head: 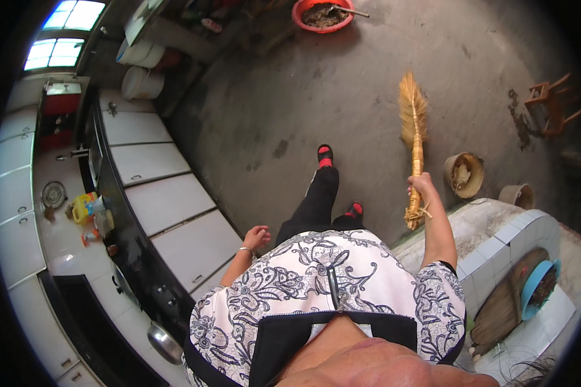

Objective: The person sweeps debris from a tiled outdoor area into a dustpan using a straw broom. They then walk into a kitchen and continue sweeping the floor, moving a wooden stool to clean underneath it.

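Observation:
My right hand is closed round the lower handle of a straw hand broom, whose bristles fan out away from me over the concrete floor. On the left, my left hand hangs beside my hip with its fingers loosely curled and nothing seen in it; a bracelet circles that wrist. Both feet, in dark sandals and red socks, are on the floor between the hands, one ahead of the other.
White cabinets under a black countertop line the left. A red basin of dark matter lies ahead. Buckets, a wooden stool and a tiled stove ledge with a blue basin are on the right.

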